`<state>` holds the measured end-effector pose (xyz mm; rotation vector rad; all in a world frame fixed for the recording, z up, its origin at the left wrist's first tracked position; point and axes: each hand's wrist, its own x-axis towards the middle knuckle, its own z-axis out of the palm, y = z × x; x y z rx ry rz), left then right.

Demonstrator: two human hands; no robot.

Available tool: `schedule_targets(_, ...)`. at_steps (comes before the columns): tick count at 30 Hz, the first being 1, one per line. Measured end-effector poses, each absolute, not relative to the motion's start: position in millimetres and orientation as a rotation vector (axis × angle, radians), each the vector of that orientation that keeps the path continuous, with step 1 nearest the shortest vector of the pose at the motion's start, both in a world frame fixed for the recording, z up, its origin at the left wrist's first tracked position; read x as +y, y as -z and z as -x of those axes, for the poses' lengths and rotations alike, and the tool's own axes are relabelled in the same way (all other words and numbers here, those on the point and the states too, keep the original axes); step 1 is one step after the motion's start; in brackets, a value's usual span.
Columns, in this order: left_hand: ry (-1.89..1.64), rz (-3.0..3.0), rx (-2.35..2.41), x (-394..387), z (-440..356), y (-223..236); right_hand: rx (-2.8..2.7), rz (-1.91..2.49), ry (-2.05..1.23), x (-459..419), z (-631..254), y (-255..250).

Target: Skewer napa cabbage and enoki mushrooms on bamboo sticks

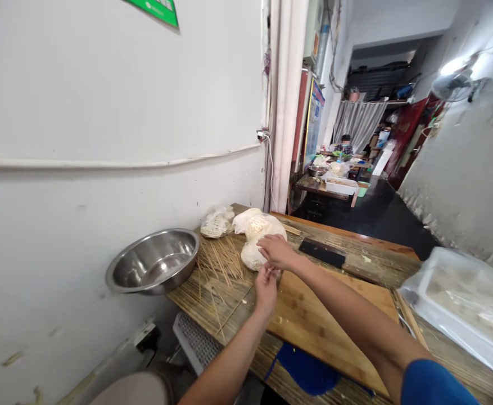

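Note:
My right hand (276,251) reaches forward over the wooden cutting board (313,320), its fingers curled together against a pale heap of white mushrooms (254,230). My left hand (266,287) sits just below it, fingers pinched up toward the right hand; what they pinch is too small to name. A scatter of thin bamboo skewers (221,264) lies left of both hands. A steel bowl (155,261) stands beyond the skewers at the table's left edge.
A dark cleaver (322,252) lies on the board behind my right arm. A bagged bundle (216,222) rests by the wall. A plastic-wrapped white tray (465,304) sits at right. The white wall is close on the left; a corridor with tables opens ahead.

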<state>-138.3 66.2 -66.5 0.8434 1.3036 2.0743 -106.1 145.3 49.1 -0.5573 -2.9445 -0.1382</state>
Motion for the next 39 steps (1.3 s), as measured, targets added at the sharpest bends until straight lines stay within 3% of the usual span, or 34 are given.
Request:
schedule_targets(8,-1.759,-1.195,1.900,47,252,15,-3.130,0.324,0.410,198,108,-31)
schedule_targets(13,-1.457,-1.588,2.072,91,288,-17,-2.998,0.403,0.510,206,98,-35)
schedule_targets(18,-1.068,-1.845,2.086,148,281,-7,-2.873,0.550,0.589,221,95,-42)
schedule_targets(25,-0.764,-1.906,2.353,172,255,5,-2.879,0.468,0.583,232,89,-39)
schedule_targets(39,-0.592,-1.988,2.422,199,269,3,-2.841,0.396,0.562,219,86,-58)
